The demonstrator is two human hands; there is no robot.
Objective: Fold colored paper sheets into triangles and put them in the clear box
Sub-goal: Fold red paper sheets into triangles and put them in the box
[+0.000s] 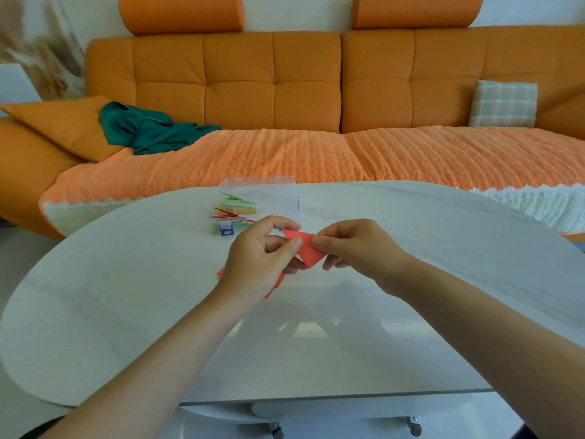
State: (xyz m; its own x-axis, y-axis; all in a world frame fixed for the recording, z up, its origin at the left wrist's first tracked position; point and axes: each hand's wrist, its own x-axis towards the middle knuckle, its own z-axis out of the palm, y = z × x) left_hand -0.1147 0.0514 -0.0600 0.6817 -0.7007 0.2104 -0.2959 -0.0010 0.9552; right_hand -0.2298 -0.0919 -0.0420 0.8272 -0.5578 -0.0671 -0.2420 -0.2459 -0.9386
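The left grip [262,258] and right grip [357,248] hang above the middle of the white desk [427,264], each pinching the red paper triangle [308,248] between thumb and fingers, one at its left corner and one at its right. The triangle is lifted off the surface between them.

The desk is rounded. Its far edge curves just beyond the clear box [259,182], which stands right behind the left grip. Its near edge runs well below both forearms. Bare surface lies wide to the right of the right grip, to the left of the left grip and on the near side of both.

There are two grips, one held triangle and one box. Inside it lie green, orange and red folded pieces [237,210], overlapping too much to count. One blue latch [226,230] shows plainly. A second is nearly covered by the left fingers.

Red paper [278,282] lies under the left grip, and only its edges peek out, so I cannot tell how many sheets there are.
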